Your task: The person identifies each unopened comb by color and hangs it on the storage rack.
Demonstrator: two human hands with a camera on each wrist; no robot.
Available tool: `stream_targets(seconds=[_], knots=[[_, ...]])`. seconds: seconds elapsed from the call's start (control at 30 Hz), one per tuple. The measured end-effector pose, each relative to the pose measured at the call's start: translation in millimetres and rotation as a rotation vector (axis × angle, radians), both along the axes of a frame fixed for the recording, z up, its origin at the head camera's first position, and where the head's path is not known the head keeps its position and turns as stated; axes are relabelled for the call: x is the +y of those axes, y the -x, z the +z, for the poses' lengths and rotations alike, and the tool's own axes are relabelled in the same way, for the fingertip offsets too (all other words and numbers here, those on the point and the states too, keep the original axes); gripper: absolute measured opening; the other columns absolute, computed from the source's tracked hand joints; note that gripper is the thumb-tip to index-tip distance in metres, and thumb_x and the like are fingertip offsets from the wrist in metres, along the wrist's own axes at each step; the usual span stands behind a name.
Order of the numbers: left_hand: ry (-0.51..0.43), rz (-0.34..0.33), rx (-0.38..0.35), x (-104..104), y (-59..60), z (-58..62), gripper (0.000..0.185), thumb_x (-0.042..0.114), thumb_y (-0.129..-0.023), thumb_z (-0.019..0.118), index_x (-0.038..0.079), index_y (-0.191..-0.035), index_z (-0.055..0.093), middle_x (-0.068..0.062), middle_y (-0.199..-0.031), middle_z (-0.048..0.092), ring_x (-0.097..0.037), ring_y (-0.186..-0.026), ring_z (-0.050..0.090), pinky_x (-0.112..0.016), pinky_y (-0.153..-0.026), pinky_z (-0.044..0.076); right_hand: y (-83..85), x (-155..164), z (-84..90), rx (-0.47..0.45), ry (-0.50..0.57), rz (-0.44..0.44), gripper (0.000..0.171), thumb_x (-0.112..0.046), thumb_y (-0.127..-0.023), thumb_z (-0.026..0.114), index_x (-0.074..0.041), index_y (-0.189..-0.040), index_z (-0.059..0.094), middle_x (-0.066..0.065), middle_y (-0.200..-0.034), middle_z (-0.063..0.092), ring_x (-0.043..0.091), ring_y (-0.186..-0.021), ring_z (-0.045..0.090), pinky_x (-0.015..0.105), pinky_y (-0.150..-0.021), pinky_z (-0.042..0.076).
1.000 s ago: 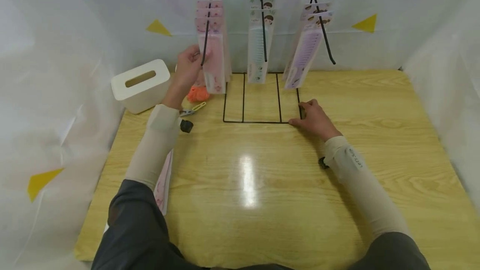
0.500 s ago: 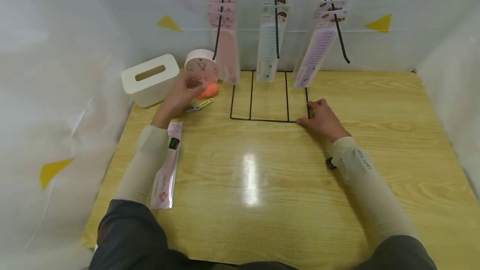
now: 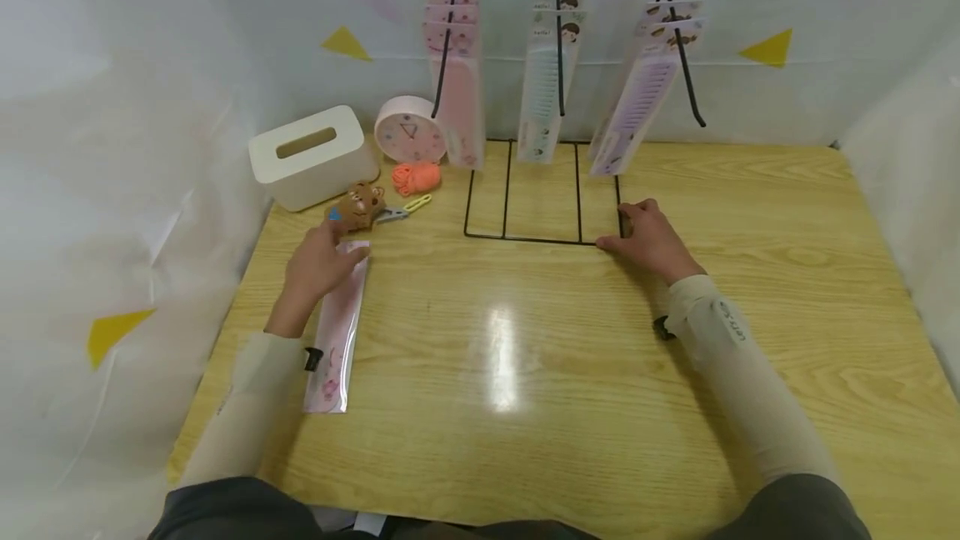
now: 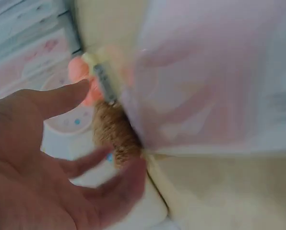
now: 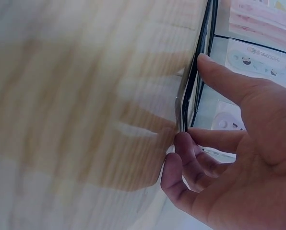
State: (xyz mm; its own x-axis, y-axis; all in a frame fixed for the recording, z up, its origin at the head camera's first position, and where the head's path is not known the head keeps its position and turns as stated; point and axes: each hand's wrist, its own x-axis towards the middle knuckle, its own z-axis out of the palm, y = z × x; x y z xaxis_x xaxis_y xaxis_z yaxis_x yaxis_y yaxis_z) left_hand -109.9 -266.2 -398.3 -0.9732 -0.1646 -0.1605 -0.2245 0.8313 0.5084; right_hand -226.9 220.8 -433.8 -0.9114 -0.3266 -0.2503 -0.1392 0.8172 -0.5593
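Bright overhead glare on the table (image 3: 495, 357); both wrist views are motion-blurred.

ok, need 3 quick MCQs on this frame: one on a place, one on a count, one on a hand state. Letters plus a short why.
1. Where does the pink pack lie?
A. flat on the table by the left hand
B. on top of the tissue box
C. inside the wire base

2. How many hooks on the rack carry packs?
A. one
B. two
C. three

3. What is the right hand doing?
A. lifted clear of the table
B. resting at the corner of the rack's wire base
C. gripping the clock

Key: 1 A, the pack lies flat under the left hand. 2 C, pink, blue and purple packs hang on three hooks. 3 B, the fingers sit at the base's front right corner on the table.
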Motion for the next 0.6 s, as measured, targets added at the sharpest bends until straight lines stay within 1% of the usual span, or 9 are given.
stream_targets(seconds=[0.07,0.13,0.2,0.3,0.4,0.53,0.6], knots=[[0.107,0.049,-0.075,3.8,-17.0,-7.8,0.079,0.051,-0.092,0.065,-0.006,-0.140,0.040,-0.039,-0.131,0.045,-0.056,-0.115,0.048,-0.069,-0.084,0.046,-0.1,0.1,-0.3,0.004,-0.002,0.000,0.087,-0.040,-0.094,0.070,0.011,-0.151,0.029,0.035,-0.139,0.032,0.048,-0.118,0.045,0.063,-0.101,0.039],[0.175,0.081,-0.135,8.3,-31.3,-12.9,0.091,0.059,-0.089,0.064,-0.009,-0.142,0.035,-0.043,-0.132,0.039,-0.060,-0.116,0.044,-0.072,-0.083,0.045,0.0,0.4,-0.2,0.008,-0.007,0.000,0.087,-0.040,-0.094,0.070,0.011,-0.151,0.029,0.034,-0.139,0.032,0.048,-0.118,0.045,0.063,-0.101,0.040],[0.209,0.083,-0.176,11.8,-43.5,-14.4,0.093,0.061,-0.088,0.064,-0.015,-0.136,0.038,-0.044,-0.127,0.039,-0.061,-0.112,0.045,-0.071,-0.080,0.045,-0.1,0.4,0.2,0.009,-0.005,-0.001,0.086,-0.040,-0.094,0.069,0.011,-0.151,0.029,0.034,-0.139,0.032,0.048,-0.119,0.044,0.063,-0.101,0.039],[0.228,0.087,-0.212,14.9,-55.7,-13.3,0.087,0.060,-0.086,0.068,-0.015,-0.123,0.043,-0.040,-0.113,0.045,-0.057,-0.099,0.053,-0.064,-0.071,0.049,-0.6,0.5,0.7,-0.002,-0.001,-0.001,0.086,-0.040,-0.094,0.069,0.010,-0.151,0.028,0.034,-0.140,0.031,0.048,-0.120,0.044,0.063,-0.102,0.039],[0.190,0.098,-0.248,14.0,-61.7,-11.7,0.083,0.059,-0.081,0.074,-0.010,-0.115,0.043,-0.034,-0.103,0.049,-0.051,-0.088,0.058,-0.055,-0.063,0.050,-2.6,-1.3,2.9,-0.009,-0.003,0.000,0.087,-0.040,-0.094,0.069,0.011,-0.151,0.028,0.035,-0.141,0.030,0.049,-0.121,0.043,0.064,-0.103,0.038],[0.067,0.092,-0.279,11.5,-60.7,-11.5,0.087,0.058,-0.076,0.079,-0.007,-0.119,0.041,-0.029,-0.102,0.056,-0.041,-0.085,0.060,-0.045,-0.064,0.050,-3.6,-3.1,5.4,-0.004,-0.013,-0.001,0.085,-0.038,-0.095,0.069,0.011,-0.151,0.028,0.036,-0.141,0.030,0.050,-0.122,0.043,0.064,-0.103,0.038],[-0.015,0.076,-0.284,10.3,-59.0,-11.9,0.079,0.054,-0.078,0.080,-0.008,-0.115,0.047,-0.024,-0.097,0.061,-0.034,-0.080,0.061,-0.040,-0.062,0.050,-3.1,-4.2,5.5,-0.007,-0.016,0.001,0.085,-0.038,-0.095,0.068,0.011,-0.151,0.028,0.036,-0.141,0.030,0.050,-0.123,0.042,0.064,-0.103,0.038]])
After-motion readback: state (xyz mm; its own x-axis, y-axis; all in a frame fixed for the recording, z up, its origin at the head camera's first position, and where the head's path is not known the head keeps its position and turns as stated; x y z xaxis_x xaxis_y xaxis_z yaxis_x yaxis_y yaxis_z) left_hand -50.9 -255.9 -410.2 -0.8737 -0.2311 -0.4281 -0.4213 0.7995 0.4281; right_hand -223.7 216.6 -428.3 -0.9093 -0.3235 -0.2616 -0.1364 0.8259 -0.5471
